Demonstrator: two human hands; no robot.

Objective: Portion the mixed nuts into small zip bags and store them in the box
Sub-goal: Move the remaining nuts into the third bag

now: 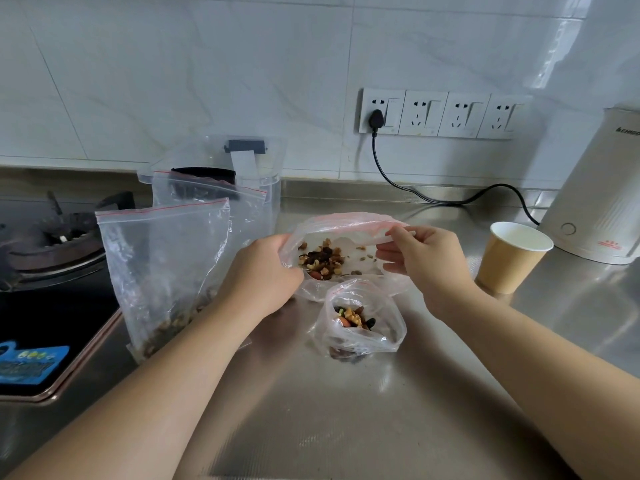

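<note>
Both hands hold one zip bag (346,233) between them, tilted mouth-down: the left hand (263,275) grips its left edge, the right hand (422,258) pinches its pink-striped rim. Mixed nuts (322,259) sit heaped inside it, just beside the left hand. Directly below the hands, a small zip bag (360,318) stands open on the counter (346,410), partly filled. Left of the left hand, two larger zip bags (162,268) lean against a clear box (266,195). A paper cup (512,258) stands right of the right hand.
</note>
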